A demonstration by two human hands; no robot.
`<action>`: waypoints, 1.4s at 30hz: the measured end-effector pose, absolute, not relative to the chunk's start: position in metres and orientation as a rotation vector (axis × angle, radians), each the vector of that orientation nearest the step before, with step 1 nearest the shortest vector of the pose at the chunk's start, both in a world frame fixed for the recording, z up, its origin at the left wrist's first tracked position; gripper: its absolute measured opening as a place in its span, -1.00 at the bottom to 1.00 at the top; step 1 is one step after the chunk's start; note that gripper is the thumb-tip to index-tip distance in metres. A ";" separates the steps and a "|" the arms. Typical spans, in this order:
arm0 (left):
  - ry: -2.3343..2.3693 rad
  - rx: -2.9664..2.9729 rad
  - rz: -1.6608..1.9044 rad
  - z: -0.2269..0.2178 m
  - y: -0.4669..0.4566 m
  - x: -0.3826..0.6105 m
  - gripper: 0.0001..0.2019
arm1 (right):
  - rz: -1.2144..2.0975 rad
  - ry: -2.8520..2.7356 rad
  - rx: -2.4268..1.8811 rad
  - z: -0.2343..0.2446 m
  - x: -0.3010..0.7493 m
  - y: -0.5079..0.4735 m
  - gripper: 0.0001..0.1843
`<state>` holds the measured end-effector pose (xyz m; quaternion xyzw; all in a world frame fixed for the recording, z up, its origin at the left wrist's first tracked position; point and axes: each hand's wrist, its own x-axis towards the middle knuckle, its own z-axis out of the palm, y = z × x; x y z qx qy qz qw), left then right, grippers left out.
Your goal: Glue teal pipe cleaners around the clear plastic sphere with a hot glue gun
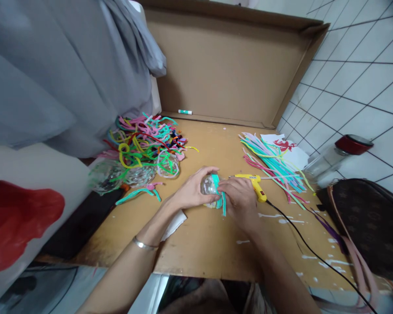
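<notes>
My left hand (194,188) is wrapped around a clear plastic bottle piece (209,185) lying on its side just over the table. A turquoise pipe cleaner (223,204) runs around the bottle piece's right end, with a loose end hanging down. The fingers of my right hand (240,198) pinch that pipe cleaner against the rim; the fingertips are partly hidden. Right behind my right hand lies a yellow hot glue gun (253,181), its black cord trailing toward the front right.
Tangled pipe cleaners (147,139) and clear bottle pieces (106,176) sit at left. Straight pipe cleaners (275,161), a clear flask with a red lid (334,152) and a brown bag (363,226) are at right. A glue stick (185,112) lies by the cardboard box (222,65) at the back.
</notes>
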<state>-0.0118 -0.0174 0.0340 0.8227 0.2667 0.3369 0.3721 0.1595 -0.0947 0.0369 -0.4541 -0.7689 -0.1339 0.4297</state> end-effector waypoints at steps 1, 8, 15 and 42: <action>0.686 2.105 0.864 0.034 -0.017 -0.012 -0.33 | -0.337 -1.921 -1.135 0.037 0.160 -0.095 -0.84; 0.696 2.124 0.833 0.034 -0.018 -0.013 -0.40 | -0.331 -1.924 -1.160 0.037 0.160 -0.095 -0.82; 0.586 2.186 0.843 0.036 -0.018 -0.014 -0.59 | -0.295 -1.932 -1.215 0.037 0.160 -0.095 -0.82; 0.590 2.299 0.779 0.024 -0.020 -0.002 -0.21 | 0.038 -1.734 -1.271 0.036 0.170 -0.093 -0.88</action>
